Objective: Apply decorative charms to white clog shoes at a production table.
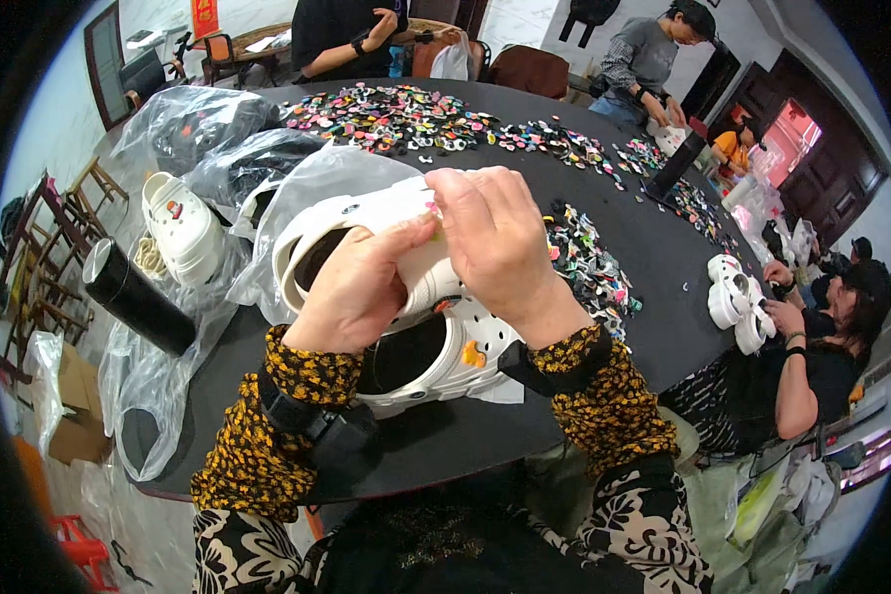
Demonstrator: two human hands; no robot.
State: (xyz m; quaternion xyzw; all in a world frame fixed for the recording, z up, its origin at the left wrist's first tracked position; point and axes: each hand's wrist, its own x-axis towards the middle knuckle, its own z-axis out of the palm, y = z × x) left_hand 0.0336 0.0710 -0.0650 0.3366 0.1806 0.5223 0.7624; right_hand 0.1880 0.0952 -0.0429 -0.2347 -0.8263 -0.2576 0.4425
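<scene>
My left hand (356, 287) is closed around the side of a white clog (366, 210), its thumb on the upper. My right hand (500, 238) bends over the toe, fingers pinched at a small shoe charm (433, 210); only bits of pink and yellow show beside the fingertips. Below, the other white clog (436, 381) rests on the dark table (366, 460) with its dark insole facing up. An orange charm (475, 353) is fixed to that clog's holed upper.
Loose colourful charms (391, 117) cover the far table and continue right. To the left are a black cylinder (139, 297), a decorated white clog (183, 228) and clear plastic bags (183, 376). Another person (812, 337) at the right handles white clogs (738, 302); more people work farther back.
</scene>
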